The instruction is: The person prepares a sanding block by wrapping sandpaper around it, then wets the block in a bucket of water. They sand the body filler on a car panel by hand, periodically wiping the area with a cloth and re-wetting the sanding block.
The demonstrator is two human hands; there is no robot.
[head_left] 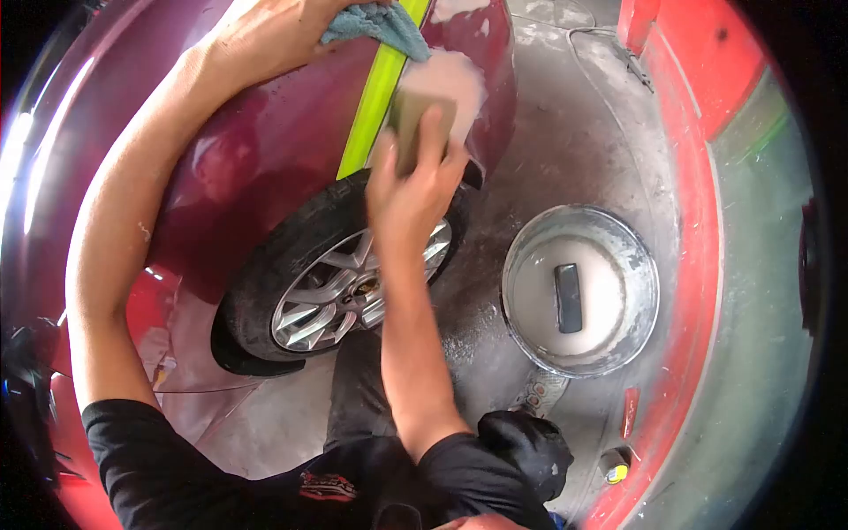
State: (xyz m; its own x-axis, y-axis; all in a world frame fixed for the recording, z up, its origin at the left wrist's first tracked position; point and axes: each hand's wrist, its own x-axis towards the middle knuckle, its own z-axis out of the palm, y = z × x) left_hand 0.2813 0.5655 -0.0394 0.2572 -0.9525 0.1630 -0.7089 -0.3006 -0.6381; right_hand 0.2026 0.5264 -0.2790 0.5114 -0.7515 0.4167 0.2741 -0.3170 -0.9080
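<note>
My right hand [413,187] has its fingers over an olive-brown sanding block [409,110], which lies against a pale filler patch [465,78] on the maroon car panel [265,132]. The hand is slightly blurred. Higher up, my left hand [281,28] grips a blue-green cloth [382,25] against the panel; its fingertips are partly cut off by the top edge of the view. A strip of bright yellow-green tape [364,137] runs down the panel between the cloth and the wheel arch.
Below the panel is a wheel [344,287] with silver spokes. A metal bucket [649,291] of milky water stands on the floor to the right, with a dark block [569,299] in it. A red-edged car part [698,221] curves along the right. A small yellow-and-black item [616,465] lies near it.
</note>
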